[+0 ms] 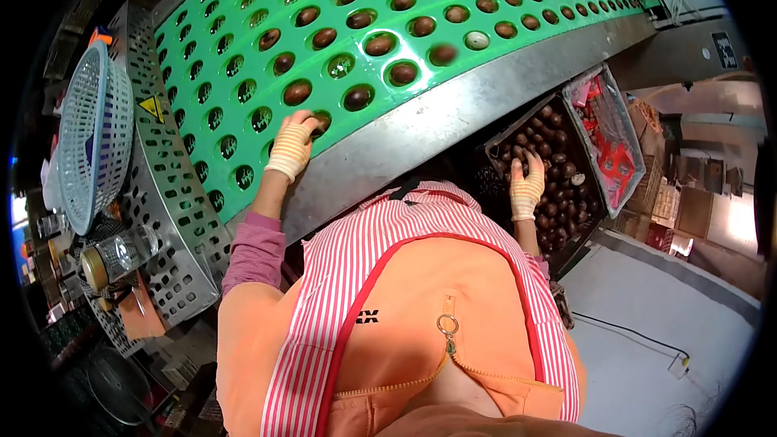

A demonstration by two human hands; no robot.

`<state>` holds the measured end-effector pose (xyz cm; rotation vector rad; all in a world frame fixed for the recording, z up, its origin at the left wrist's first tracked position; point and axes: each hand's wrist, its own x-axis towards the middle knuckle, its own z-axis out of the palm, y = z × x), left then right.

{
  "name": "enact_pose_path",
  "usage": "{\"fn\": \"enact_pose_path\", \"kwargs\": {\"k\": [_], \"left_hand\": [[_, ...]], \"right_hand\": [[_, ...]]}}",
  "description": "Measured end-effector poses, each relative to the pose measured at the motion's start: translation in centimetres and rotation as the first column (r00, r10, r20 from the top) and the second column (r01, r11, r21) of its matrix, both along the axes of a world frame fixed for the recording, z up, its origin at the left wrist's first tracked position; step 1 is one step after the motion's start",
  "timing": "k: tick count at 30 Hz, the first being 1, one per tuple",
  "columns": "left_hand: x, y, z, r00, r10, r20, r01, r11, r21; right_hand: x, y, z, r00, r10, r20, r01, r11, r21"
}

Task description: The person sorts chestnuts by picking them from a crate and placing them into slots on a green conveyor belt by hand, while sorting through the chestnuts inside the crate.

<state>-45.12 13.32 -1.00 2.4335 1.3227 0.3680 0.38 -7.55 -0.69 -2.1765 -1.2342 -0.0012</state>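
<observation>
My left hand (293, 146), in a striped knit glove, is at the near edge of the green pocketed sheet (388, 112). Its fingertips close around a brown egg-shaped piece (322, 124) at one pocket, partly covering it. My right hand (528, 186), gloved the same way, lies over a dark crate (584, 243) of similar brown pieces (558, 214), its fingers apart. No piece shows lifted in it. Many pockets towards the middle and right hold brown pieces; one holds a whitish piece (476, 40). Another brown piece (443, 54) looks blurred. Pockets at the left show dark printing.
A metal rail (453, 117) runs along the sheet's near edge. Red packets (611, 158) fill a lined box beside the crate. At the left stand a perforated metal guard (174, 235), a pale plastic basket (95, 137) and a clear jar (121, 257).
</observation>
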Motion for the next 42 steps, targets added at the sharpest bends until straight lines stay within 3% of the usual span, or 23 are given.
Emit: {"fn": "enact_pose_path", "kwargs": {"k": [2, 3, 4, 5, 8, 11, 13, 14, 15, 16, 17, 18, 20, 22, 26, 29, 31, 34, 35, 36, 38, 40, 42], "left_hand": [[-1.2, 0.9, 0.3, 1.000, 0.001, -0.003, -0.001, 0.999, -0.045], [-1.5, 1.7, 1.0, 0.971, 0.083, 0.225, -0.055, 0.990, -0.127], [-1.1, 2.5, 2.1, 0.924, 0.166, 0.344, -0.155, 0.986, -0.059], [-0.9, 4.3, 2.4, 0.937, 0.267, 0.225, -0.284, 0.958, 0.045], [-0.4, 10.5, 1.0, 0.935, 0.241, 0.262, -0.327, 0.871, 0.366], [-1.3, 15.1, -4.3, 0.981, 0.182, -0.069, -0.152, 0.936, 0.317], [0.5, 16.2, -1.9, 0.948, 0.192, -0.253, -0.144, 0.970, 0.195], [1.6, 14.8, 2.3, 0.848, 0.351, -0.396, -0.335, 0.936, 0.113], [0.5, 15.6, 0.1, 0.883, 0.394, -0.257, -0.330, 0.908, 0.256], [1.5, 15.7, 1.3, 0.832, 0.474, -0.288, -0.421, 0.878, 0.230], [-0.1, 17.4, -1.9, 0.816, 0.541, -0.202, -0.473, 0.827, 0.305], [1.0, 17.4, -1.1, 0.735, 0.634, -0.240, -0.614, 0.773, 0.161], [1.9, 17.7, -2.1, 0.749, 0.608, -0.264, -0.588, 0.793, 0.157], [1.1, 18.1, -2.3, 0.803, 0.551, -0.228, -0.538, 0.834, 0.121], [1.6, 14.8, -0.4, 0.893, 0.406, -0.195, -0.391, 0.913, 0.114], [7.0, 10.5, 2.0, 0.953, 0.302, 0.034, -0.302, 0.929, 0.215], [12.5, 8.1, 3.9, 0.955, 0.061, 0.290, -0.117, 0.977, 0.179], [23.1, 3.0, 7.0, 0.916, -0.270, 0.296, 0.165, 0.927, 0.337], [26.6, 1.2, 7.8, 0.917, -0.358, 0.173, 0.273, 0.884, 0.380], [30.1, -0.5, 8.3, 0.845, -0.487, 0.222, 0.401, 0.851, 0.341], [36.8, -3.5, 8.2, 0.777, -0.629, 0.010, 0.622, 0.770, 0.146], [43.5, -4.8, 6.1, 0.596, -0.800, -0.074, 0.799, 0.581, 0.154], [48.6, -5.3, 3.1, 0.519, -0.782, -0.346, 0.852, 0.442, 0.280]], "right_hand": [[0.3, -1.6, -0.6, 0.999, -0.042, 0.015, 0.043, 0.999, -0.027], [0.7, -2.5, -1.4, 0.997, -0.073, 0.024, 0.074, 0.996, -0.049], [0.8, -3.0, -1.8, 0.994, -0.102, 0.035, 0.104, 0.992, -0.072], [0.8, -3.4, -2.2, 0.992, -0.124, 0.005, 0.125, 0.990, -0.061], [0.9, -4.7, -4.8, 0.986, -0.157, -0.058, 0.152, 0.985, -0.081], [-0.3, -3.9, -2.5, 0.984, -0.143, -0.107, 0.130, 0.984, -0.123], [0.9, -5.1, -4.0, 0.957, -0.269, -0.109, 0.257, 0.960, -0.106], [1.1, -4.1, -4.6, 0.935, -0.301, -0.186, 0.288, 0.953, -0.097], [1.8, -4.6, -3.8, 0.923, -0.319, -0.216, 0.309, 0.948, -0.076], [3.0, -4.8, -3.4, 0.902, -0.382, -0.203, 0.362, 0.923, -0.129], [4.1, -5.2, -2.9, 0.873, -0.443, -0.206, 0.408, 0.893, -0.192], [5.1, -5.5, -2.4, 0.843, -0.496, -0.208, 0.443, 0.860, -0.253], [6.0, -6.2, -1.2, 0.851, -0.503, -0.150, 0.424, 0.828, -0.367], [7.2, -6.0, -1.9, 0.879, -0.465, -0.102, 0.359, 0.788, -0.500], [8.9, -3.5, -4.0, 0.946, -0.321, -0.043, 0.258, 0.827, -0.499], [10.4, 0.1, -3.3, 0.967, -0.245, -0.067, 0.144, 0.747, -0.649], [11.2, 1.5, -5.2, 0.959, -0.250, -0.133, 0.098, 0.733, -0.673], [10.2, 2.4, -4.3, 0.946, -0.292, -0.139, 0.110, 0.693, -0.712], [10.3, 2.1, -4.5, 0.949, -0.273, -0.156, 0.086, 0.702, -0.707], [10.4, 1.7, -4.6, 0.951, -0.256, -0.174, 0.063, 0.710, -0.702], [10.4, 1.0, -4.5, 0.937, -0.271, -0.221, 0.041, 0.713, -0.700], [10.4, 0.2, -4.1, 0.901, -0.319, -0.293, 0.042, 0.737, -0.674], [10.7, 0.0, -6.8, 0.827, -0.416, -0.377, 0.071, 0.744, -0.664]]}}
